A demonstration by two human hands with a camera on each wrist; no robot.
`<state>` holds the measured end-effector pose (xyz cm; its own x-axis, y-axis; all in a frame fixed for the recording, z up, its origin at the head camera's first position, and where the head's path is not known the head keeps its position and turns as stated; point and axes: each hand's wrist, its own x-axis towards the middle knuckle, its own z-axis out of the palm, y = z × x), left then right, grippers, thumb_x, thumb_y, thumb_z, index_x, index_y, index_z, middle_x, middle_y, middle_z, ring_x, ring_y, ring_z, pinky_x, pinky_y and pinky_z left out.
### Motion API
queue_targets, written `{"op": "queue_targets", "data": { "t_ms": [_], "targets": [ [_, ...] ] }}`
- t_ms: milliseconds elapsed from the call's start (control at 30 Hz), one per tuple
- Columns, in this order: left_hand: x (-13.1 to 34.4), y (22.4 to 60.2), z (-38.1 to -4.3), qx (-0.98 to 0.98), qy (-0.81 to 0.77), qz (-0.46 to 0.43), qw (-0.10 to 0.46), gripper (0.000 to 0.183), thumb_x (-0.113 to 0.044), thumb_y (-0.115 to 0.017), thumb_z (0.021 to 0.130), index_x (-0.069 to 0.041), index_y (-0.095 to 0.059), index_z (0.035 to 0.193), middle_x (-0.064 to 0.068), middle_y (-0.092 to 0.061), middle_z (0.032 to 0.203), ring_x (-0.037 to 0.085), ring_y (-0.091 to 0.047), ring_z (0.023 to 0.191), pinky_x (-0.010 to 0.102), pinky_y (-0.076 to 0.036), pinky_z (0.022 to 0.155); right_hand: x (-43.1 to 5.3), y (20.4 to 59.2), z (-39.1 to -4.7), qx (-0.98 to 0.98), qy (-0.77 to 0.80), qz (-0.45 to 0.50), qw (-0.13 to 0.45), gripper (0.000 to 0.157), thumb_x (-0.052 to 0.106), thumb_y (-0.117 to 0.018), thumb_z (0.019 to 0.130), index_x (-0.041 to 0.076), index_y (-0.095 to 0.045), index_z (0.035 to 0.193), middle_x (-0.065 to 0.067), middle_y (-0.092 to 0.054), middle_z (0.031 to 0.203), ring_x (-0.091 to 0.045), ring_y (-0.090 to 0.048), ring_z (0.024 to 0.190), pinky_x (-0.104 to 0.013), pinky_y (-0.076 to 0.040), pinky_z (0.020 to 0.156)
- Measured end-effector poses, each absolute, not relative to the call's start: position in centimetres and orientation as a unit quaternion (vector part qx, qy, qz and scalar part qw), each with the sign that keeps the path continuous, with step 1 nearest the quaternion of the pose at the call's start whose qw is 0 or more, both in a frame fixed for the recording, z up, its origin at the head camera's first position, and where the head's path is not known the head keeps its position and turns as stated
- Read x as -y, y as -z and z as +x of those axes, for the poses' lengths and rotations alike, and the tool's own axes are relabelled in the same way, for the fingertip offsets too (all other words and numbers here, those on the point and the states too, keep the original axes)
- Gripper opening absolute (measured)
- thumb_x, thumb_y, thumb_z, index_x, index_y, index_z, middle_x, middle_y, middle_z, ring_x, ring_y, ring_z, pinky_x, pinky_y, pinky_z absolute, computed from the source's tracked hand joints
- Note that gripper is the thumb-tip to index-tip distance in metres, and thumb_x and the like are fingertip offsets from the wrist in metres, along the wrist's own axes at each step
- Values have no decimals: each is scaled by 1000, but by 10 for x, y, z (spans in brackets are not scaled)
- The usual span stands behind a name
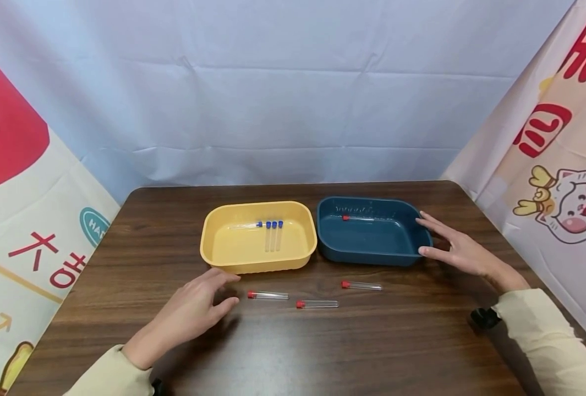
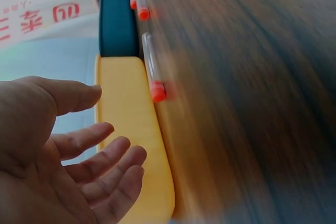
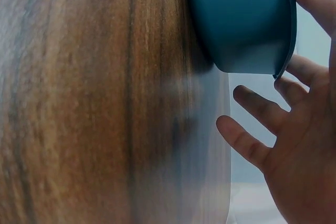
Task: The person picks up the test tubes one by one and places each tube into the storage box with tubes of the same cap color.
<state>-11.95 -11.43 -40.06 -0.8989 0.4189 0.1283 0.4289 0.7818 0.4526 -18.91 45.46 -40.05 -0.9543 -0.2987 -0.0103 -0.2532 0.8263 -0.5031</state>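
My left hand (image 1: 193, 309) hovers by the front left of the yellow tray (image 1: 254, 265), holding nothing, its fingers loosely bent. Just right of its fingertips lies a red-capped test tube (image 1: 268, 295). Two more red-capped tubes lie farther right, one toward the front (image 1: 317, 304) and another near the blue tray (image 1: 362, 286). My right hand (image 1: 463, 250) has its spread fingertips right at the right-hand rim of the dark blue tray (image 1: 367, 257). Inside that tray is one red-capped tube (image 1: 358, 219). Several blue-capped tubes (image 1: 273, 236) lie in the yellow tray.
Both trays stand side by side toward the back of the brown wooden table (image 1: 293, 346). A pale cloth (image 1: 283, 99) hangs behind the table, and printed sheets (image 1: 560, 181) hang at the sides.
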Motion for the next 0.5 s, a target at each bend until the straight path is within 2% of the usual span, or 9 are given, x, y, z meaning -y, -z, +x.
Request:
{"op": "queue_targets", "data": {
  "t_ms": [200, 500],
  "targets": [
    [96, 404, -122, 940, 229, -253, 21, 33, -20, -81, 91, -11, -74, 123, 0, -67, 112, 17, -63, 92, 41, -54, 76, -455, 401, -189, -953, 262, -146, 44, 79, 35, -68, 101, 10, -27, 165, -18, -15, 171, -55, -31, 145, -74, -37, 103],
    [76, 409, -125, 937, 229, -260, 50, 27, -16, -81, 90, -11, -77, 116, -2, -69, 110, 16, -65, 100, 43, -57, 80, -456, 401, -190, -952, 267, -143, 48, 80, 37, -68, 101, 10, -28, 164, -17, -15, 171, -54, -31, 145, -73, -37, 104]
  ]
}}
